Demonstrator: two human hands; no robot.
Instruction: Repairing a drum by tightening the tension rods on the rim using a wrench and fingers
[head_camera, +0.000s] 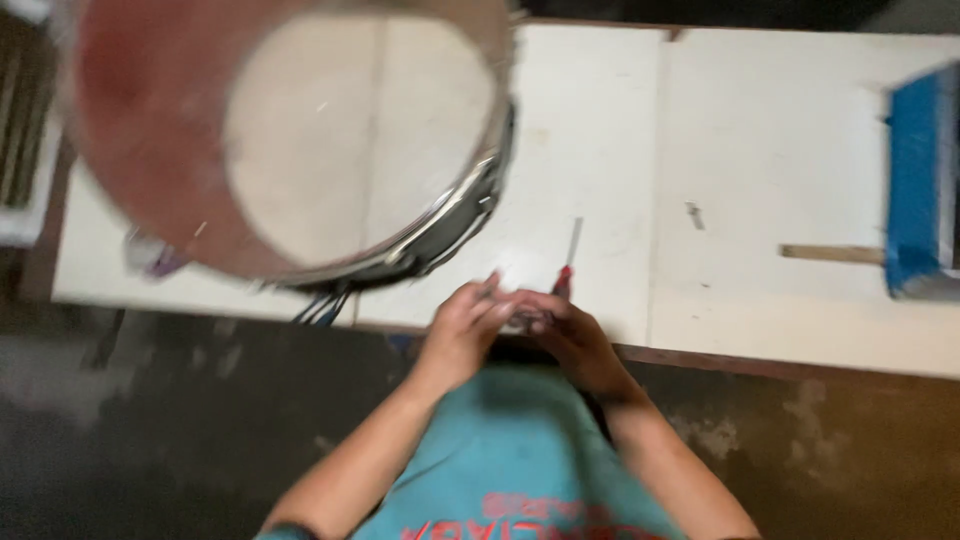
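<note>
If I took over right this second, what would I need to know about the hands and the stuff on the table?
Left hand: closed against the right, fingers pinching something too blurred to name.
Right hand: closed near the red-handled screwdriver, which points away across the white board table; the grip is unclear.
Big round drum shell, reddish inside with a metal rim, stands on the table to the left, untouched.
Blue box sits far right.
Nothing shows as finished.

The person wears a teal shirt (520, 450) with reddish print across its front (too blurred to make out). Both forearms are bare down to the left hand (462, 330) and right hand (572, 335), no gloves, no rings showing.
</note>
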